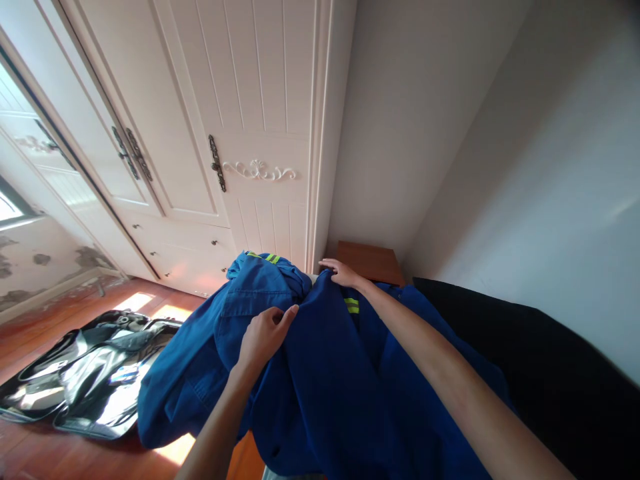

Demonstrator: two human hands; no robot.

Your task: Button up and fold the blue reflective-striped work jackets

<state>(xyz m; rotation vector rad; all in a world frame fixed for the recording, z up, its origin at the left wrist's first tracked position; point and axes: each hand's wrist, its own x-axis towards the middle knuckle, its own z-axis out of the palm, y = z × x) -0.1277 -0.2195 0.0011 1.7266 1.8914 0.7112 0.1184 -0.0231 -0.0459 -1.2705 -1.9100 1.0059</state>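
1. Our left fingers (274,319) are curled in at the blue garment (340,373), thumb reaching along its folded edge; the cloth beneath hides whether they have it pinched. Our right fingers (336,267) are bent over the peak of a fold and appear to pinch it, the index finger reaching out past it.

2. The garment lies below and around both hands, spreading to either side and back towards us. Its middle panel runs lengthwise away from us, narrowing to that peak. Our left hand (263,340) sits nearer to us, at the panel's left side; our right hand (345,275) is farther out, at its far end. We cannot tell whether all the blue cloth is one piece.

3. Left of the panel, the bunched cloth is nearer our left hand, with a yellow-green stripe (273,259) towards its far edge. Another stripe (351,305) shows under our right wrist.

4. Just beyond our right hand is a brown wooden top (373,263); an open suitcase (100,373) lies on the floor to our left, and the white wardrobe (260,100) stands ahead.
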